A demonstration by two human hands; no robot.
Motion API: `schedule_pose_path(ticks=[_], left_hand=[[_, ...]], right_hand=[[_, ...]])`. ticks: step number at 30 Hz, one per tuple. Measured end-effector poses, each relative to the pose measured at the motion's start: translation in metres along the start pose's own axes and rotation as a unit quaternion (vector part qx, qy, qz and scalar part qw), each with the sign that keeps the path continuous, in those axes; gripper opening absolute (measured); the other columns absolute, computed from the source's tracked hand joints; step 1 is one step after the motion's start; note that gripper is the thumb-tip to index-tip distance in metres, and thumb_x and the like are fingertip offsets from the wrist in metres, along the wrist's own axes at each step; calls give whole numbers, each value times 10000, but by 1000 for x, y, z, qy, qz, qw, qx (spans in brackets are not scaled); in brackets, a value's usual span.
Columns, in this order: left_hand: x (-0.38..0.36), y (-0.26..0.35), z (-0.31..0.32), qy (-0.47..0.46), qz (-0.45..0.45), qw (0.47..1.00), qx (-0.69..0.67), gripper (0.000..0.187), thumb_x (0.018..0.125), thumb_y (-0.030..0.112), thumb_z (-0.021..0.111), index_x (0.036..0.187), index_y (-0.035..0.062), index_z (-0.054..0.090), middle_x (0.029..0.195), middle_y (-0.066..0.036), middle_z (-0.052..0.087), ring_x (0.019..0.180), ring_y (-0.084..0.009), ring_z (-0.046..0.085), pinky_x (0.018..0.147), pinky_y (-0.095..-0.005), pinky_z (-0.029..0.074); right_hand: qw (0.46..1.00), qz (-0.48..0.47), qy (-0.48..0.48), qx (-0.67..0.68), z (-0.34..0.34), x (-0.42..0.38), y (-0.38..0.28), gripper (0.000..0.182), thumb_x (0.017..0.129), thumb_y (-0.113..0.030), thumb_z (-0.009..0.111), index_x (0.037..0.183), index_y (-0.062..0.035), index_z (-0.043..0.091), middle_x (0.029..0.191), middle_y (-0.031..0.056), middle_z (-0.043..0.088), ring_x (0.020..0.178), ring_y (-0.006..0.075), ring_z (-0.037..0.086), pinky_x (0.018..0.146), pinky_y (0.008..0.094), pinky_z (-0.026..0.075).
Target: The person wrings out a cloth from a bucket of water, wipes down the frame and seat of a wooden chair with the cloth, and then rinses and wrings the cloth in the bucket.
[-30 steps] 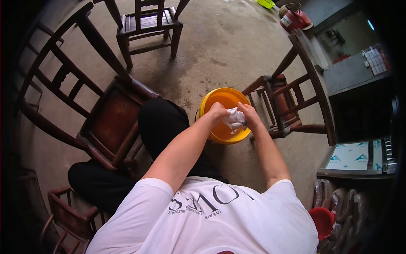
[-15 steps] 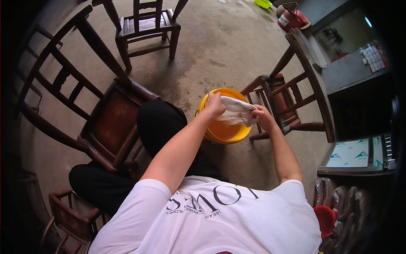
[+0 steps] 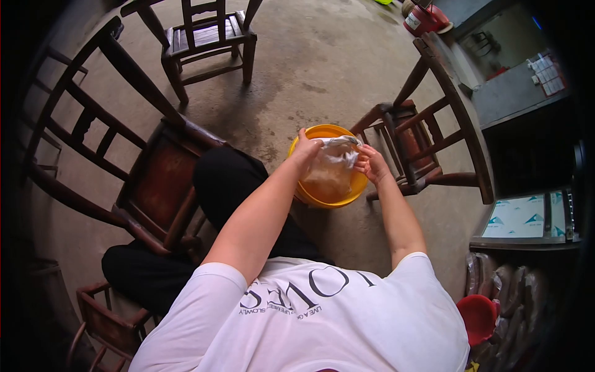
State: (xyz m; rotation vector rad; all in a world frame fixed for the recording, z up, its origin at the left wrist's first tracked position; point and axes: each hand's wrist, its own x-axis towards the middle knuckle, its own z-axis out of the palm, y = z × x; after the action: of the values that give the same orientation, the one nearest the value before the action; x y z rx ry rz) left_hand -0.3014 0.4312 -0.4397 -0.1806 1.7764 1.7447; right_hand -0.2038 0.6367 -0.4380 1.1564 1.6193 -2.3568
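A yellow bucket [image 3: 338,201] with cloudy, orange-looking water stands on the floor in front of me. Over its opening hangs a thin, wet white cloth [image 3: 338,155], spread between my two hands, its lower part down in the bucket. At the left rim, my left hand [image 3: 305,150] is closed on one end of the cloth. On the right side, my right hand [image 3: 370,163] grips the other end near its top edge, fingers partly loosened and the palm turned up.
Wooden chairs stand around: one at left [image 3: 164,180], one behind [image 3: 204,37], one right of the bucket [image 3: 412,136]. A small wooden stool [image 3: 114,316] is at lower left. At right are a red bowl [image 3: 477,319] and wrapped brown packs [image 3: 511,294]. A red container [image 3: 426,18] sits far back.
The cloth has dropped from a bunched, stretched shape above the bucket to hanging open into it. My right hand has turned palm up, its fingers looser. Both hands have shifted slightly left.
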Motion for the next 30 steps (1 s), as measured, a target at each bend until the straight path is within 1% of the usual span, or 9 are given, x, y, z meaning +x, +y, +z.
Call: schedule_pose_path(ticks=[1, 5, 7, 15, 17, 19, 21, 28, 30], left_hand=[[13, -11, 2, 2, 0, 1000, 3, 559, 759, 109, 562, 1276, -5, 380, 1079, -142, 544, 934, -202, 539, 805, -294, 451], [70, -58, 5, -34, 62, 997, -16, 523, 776, 119, 550, 1278, 57, 417, 1169, -146, 497, 1047, -222, 477, 848, -382, 430], [-1, 8, -10, -92, -90, 991, 19, 420, 801, 158, 545, 1212, 89, 492, 1159, -95, 509, 1047, -218, 467, 826, -424, 432], [0, -3, 2, -59, -164, 985, -5, 322, 839, 176, 522, 1153, 108, 550, 1146, -67, 518, 1043, -217, 460, 775, -433, 445], [-3, -3, 2, -54, -163, 985, -1, 309, 843, 166, 513, 1144, 108, 557, 1143, -66, 518, 1040, -217, 459, 774, -437, 448], [-6, 0, 2, -69, -135, 988, 42, 337, 833, 115, 491, 1164, 101, 555, 1142, -73, 545, 1036, -224, 498, 819, -413, 458], [11, -24, 8, -45, -59, 993, 87, 320, 801, 85, 492, 1105, 73, 589, 1071, -104, 594, 985, -245, 553, 820, -380, 463], [2, -37, 17, 11, 193, 957, 218, 299, 803, 69, 482, 1061, 82, 633, 1025, -134, 641, 1005, -292, 586, 901, -360, 429], [2, -28, 15, -40, 148, 960, 235, 287, 803, 93, 502, 1057, 88, 635, 1021, -128, 643, 994, -291, 591, 890, -363, 435]], right_hand=[[985, 19, 69, -156, 4, 5, 10, 460, 844, -172, 592, 1249, -74, 396, 981, 145, 582, 808, 248, 617, 673, 362, 534], [944, 46, 123, -304, -2, 44, 50, 538, 833, -220, 616, 1295, -65, 389, 1040, 97, 550, 920, 226, 569, 691, 355, 495], [943, 21, 222, -247, 19, 43, 68, 456, 807, -233, 647, 1188, -15, 521, 1083, 99, 586, 941, 243, 559, 759, 391, 472], [939, -90, 321, -84, 5, 95, 136, 397, 757, -116, 645, 1095, 78, 572, 1121, 147, 596, 1014, 259, 569, 844, 334, 457], [908, -28, 417, -38, 0, 97, 130, 280, 776, -72, 602, 1032, 42, 601, 1058, 123, 619, 958, 248, 592, 825, 331, 466], [951, -36, 167, 257, -4, 93, 119, 153, 798, -33, 565, 941, -27, 619, 982, 85, 636, 901, 224, 608, 809, 326, 475], [970, -86, -12, 229, 1, 74, 98, 109, 885, -98, 498, 962, -61, 567, 919, 72, 634, 868, 198, 610, 830, 314, 466], [972, -97, -123, 175, 31, 5, 28, 131, 918, -120, 479, 982, -53, 571, 953, 68, 638, 914, 176, 607, 840, 301, 473], [971, -94, -144, 167, 35, -7, 16, 126, 920, -120, 482, 974, -52, 573, 945, 65, 635, 899, 165, 607, 831, 289, 477]])
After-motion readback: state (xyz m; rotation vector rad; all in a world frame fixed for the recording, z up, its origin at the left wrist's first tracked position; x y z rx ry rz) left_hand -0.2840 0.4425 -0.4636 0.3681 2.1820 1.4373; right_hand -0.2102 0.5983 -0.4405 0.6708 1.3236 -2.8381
